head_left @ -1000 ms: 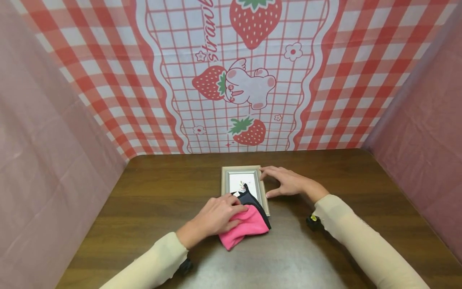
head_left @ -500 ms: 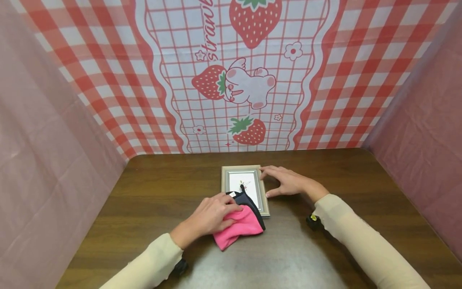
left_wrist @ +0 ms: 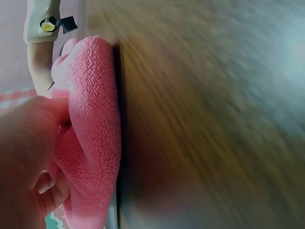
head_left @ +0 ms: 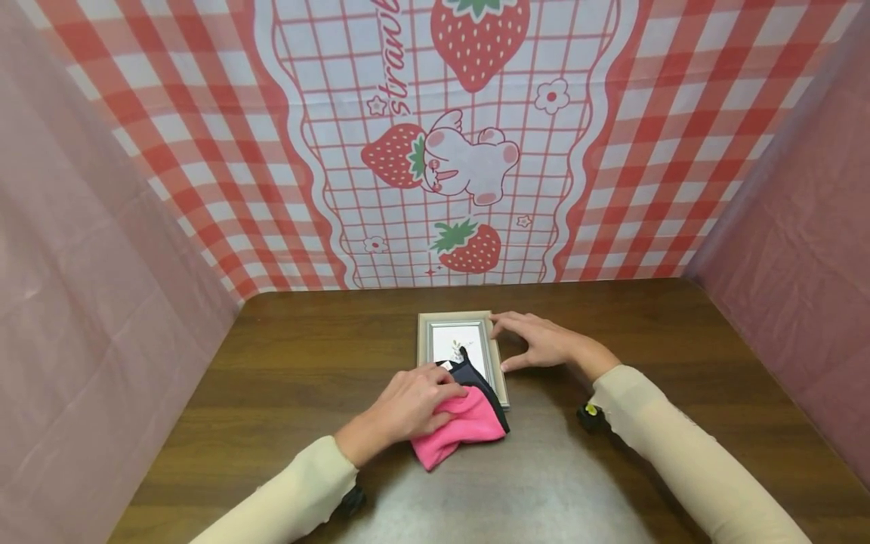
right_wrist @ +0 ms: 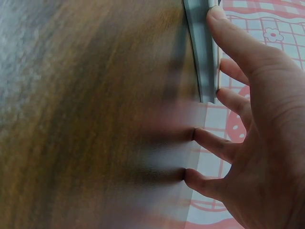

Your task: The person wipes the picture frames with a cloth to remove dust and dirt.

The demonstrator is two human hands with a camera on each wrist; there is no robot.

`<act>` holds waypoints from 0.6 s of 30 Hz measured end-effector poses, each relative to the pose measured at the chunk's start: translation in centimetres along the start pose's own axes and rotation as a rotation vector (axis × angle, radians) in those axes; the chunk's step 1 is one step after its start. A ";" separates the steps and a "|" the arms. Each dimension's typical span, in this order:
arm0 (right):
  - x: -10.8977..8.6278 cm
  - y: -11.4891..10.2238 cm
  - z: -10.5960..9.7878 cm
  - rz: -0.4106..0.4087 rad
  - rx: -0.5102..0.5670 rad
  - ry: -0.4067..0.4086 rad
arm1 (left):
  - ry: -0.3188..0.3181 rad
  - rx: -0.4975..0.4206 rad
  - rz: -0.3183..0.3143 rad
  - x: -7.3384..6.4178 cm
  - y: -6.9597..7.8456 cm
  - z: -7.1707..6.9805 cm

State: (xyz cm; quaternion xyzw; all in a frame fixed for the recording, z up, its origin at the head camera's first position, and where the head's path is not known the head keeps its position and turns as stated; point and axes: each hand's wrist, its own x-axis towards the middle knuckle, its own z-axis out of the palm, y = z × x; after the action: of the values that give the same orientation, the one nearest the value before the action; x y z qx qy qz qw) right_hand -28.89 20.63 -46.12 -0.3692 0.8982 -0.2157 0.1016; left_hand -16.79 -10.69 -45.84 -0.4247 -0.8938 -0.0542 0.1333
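My left hand [head_left: 414,404] grips a pink fleecy cloth [head_left: 469,423] with dark trim, a hanging loop and a white label. The cloth lies across the lower part of a picture frame [head_left: 424,332], hiding that corner. In the left wrist view, the thumb and fingers press into folds of the cloth [left_wrist: 95,109]. The beige and silver frame lies flat, a small plant print showing inside. My right hand [head_left: 544,344] spreads along the frame's right side, thumb and fingertips at its edge. In the right wrist view, two other fingertips [right_wrist: 190,175] rest on the table beside the frame's corner.
A brown wood-grain table [head_left: 306,340] carries the frame. Behind it hangs a red-and-white checked cloth [head_left: 612,189] with strawberries. Plain pink curtains [head_left: 102,302] stand on both sides. Each wrist wears a small black device [head_left: 591,418].
My left hand slid the cloth slightly left and toward me, then back right and up over the frame. My right hand and the frame stay in place.
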 end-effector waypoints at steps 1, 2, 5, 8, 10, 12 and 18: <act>0.0 0.0 0.0 -0.002 -0.002 0.002 | -0.004 0.002 0.000 0.2 0.2 0.0; -0.1 0.0 0.0 -0.005 -0.002 0.004 | -0.009 0.003 0.000 0.4 0.3 0.1; -0.1 -0.2 0.0 -0.015 -0.008 0.007 | -0.020 0.010 0.004 0.9 0.7 0.2; -0.1 -0.4 0.0 -0.011 -0.006 0.005 | -0.028 0.015 0.006 1.4 1.1 0.3; -0.1 -0.5 -0.1 -0.003 -0.006 0.001 | -0.034 0.018 0.006 1.9 1.4 0.4; -0.2 -0.4 -0.1 -0.013 -0.002 0.007 | -0.040 0.021 0.008 2.3 1.8 0.5; -0.2 1.6 0.7 -0.116 -0.007 0.064 | -0.043 0.037 -0.002 3.5 2.7 0.9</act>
State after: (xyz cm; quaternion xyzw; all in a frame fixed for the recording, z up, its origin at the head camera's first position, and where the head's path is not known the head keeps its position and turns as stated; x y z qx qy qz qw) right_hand -29.50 21.51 -47.46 -0.4142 0.8788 -0.2297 0.0589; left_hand -16.93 -6.20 -45.72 -0.4224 -0.8977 -0.0286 0.1218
